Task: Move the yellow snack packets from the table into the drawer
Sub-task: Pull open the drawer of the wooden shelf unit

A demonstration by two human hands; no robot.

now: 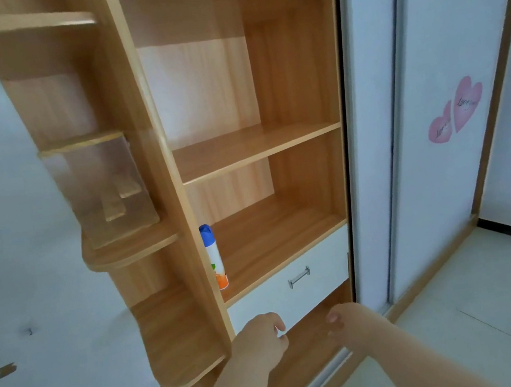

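The yellow snack packets are not in view, and neither is the worktop they should lie on; neither hand carries one. What shows is the other end of the task: the white drawer front [321, 262] at the foot of the light wooden shelf unit [251, 148], flush with the frame and judged closed. Its small silver bar handle [299, 277] runs left to right across the front, rising slightly to the right in the picture. The handle lies ahead of and above both hands, roughly midway between them, so neither is plainly nearer. The left hand [260, 338] hangs by the drawer's lower left edge, fingers loosely curled and gripping nothing; whether they touch the edge cannot be told. The right hand [345, 318] is below the drawer's right part, loosely curled too, with nothing in it. A white spray can with a blue cap [214, 257] stands on the shelf above the drawer
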